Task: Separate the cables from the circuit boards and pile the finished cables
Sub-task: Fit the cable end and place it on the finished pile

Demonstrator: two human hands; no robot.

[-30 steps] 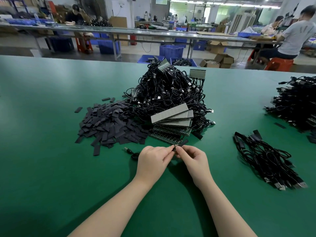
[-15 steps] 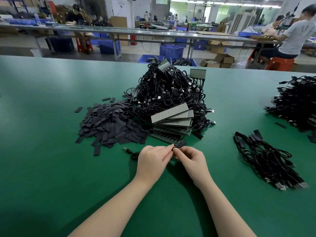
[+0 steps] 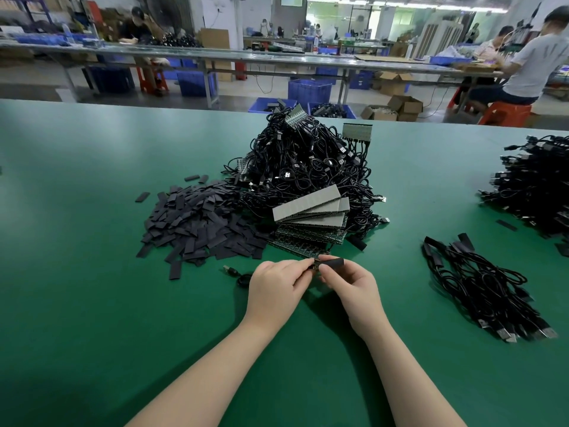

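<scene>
My left hand (image 3: 277, 286) pinches the end of a black cable (image 3: 238, 275), whose loop and plug lie on the green mat to its left. My right hand (image 3: 349, 288) pinches a short black sleeve (image 3: 334, 262) at that same cable end, and the fingertips of both hands meet there. Just beyond the hands lies a fanned stack of circuit boards (image 3: 311, 217), grey on top and green below. Behind it rises a tall heap of tangled black cables (image 3: 308, 161) with boards still attached. A pile of finished cables (image 3: 480, 288) lies to the right.
A spread of loose black sleeves (image 3: 197, 223) covers the mat to the left of the boards. Another big heap of black cables (image 3: 535, 186) sits at the far right edge. People work at benches beyond the green table (image 3: 92, 303).
The black sleeve has come further out to the right of my fingertips and shows more fully. Both hands stay in the same place.
</scene>
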